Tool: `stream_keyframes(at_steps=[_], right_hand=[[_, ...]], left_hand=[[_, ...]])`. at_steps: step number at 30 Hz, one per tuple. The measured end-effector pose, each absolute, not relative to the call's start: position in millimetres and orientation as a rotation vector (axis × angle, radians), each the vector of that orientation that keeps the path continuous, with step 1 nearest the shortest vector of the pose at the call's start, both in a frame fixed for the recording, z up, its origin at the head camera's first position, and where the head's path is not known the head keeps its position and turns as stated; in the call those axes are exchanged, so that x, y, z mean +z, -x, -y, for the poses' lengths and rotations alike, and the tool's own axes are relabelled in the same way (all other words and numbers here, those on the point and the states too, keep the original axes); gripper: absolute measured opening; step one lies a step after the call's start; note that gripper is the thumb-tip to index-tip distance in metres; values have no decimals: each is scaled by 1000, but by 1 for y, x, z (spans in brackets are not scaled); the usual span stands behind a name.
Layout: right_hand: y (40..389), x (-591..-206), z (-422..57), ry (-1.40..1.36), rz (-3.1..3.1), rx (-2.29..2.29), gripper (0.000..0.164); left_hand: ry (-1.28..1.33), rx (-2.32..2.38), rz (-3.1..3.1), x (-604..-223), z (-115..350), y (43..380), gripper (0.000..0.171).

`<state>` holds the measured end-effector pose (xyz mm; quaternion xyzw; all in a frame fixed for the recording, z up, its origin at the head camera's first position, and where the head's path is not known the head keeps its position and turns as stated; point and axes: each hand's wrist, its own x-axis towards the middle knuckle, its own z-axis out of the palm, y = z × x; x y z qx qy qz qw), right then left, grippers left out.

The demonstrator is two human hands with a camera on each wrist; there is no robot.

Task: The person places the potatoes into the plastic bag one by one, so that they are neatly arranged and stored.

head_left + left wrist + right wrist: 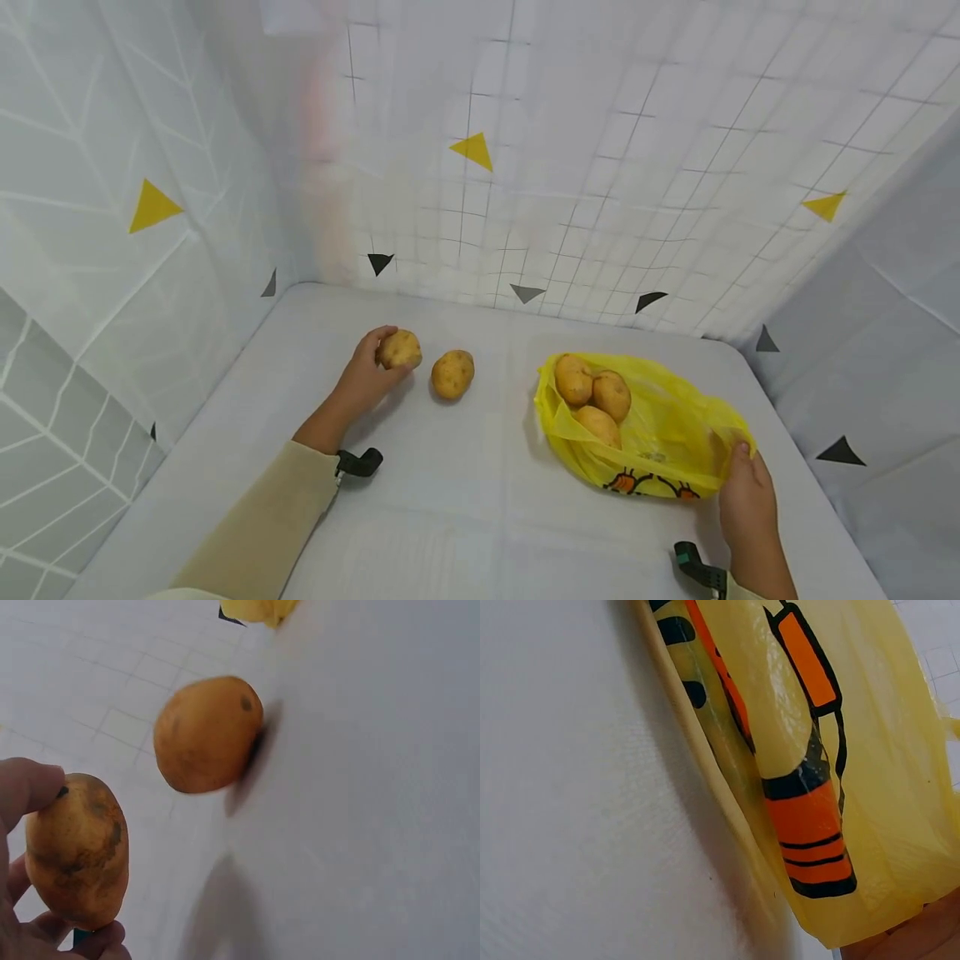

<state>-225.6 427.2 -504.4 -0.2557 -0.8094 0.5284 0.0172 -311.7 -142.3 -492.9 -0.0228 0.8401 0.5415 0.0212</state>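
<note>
On the surface [420, 500], the left hand [366, 377] grips a potato [401, 349] left of a loose potato [453, 374], while the right hand [750, 500] holds the yellow bag [671, 412] by its right rim, apparently keeping its mouth spread around three potatoes [574, 381].

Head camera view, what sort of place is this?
Probably a makeshift recording booth, though I can't be certain: a pale table is enclosed by light patterned sheets marked with yellow triangles, and the person wears dark devices at both wrists.
</note>
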Motion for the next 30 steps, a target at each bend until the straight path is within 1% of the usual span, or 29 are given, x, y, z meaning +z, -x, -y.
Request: stream_keyframes(at_steps=[13,23,30], right_hand=[[223,-506,-428,686,2509,1684,74],[224,-500,-425,700,2486,1675,75],[220,-502,-424,697,2486,1685,77]], left_hand=[[-50,1775,-2518,-468,113,304,79],[-124,1800,-2439,-454,69,308,76],[-201,1829,-2395,-455,41,303,76]])
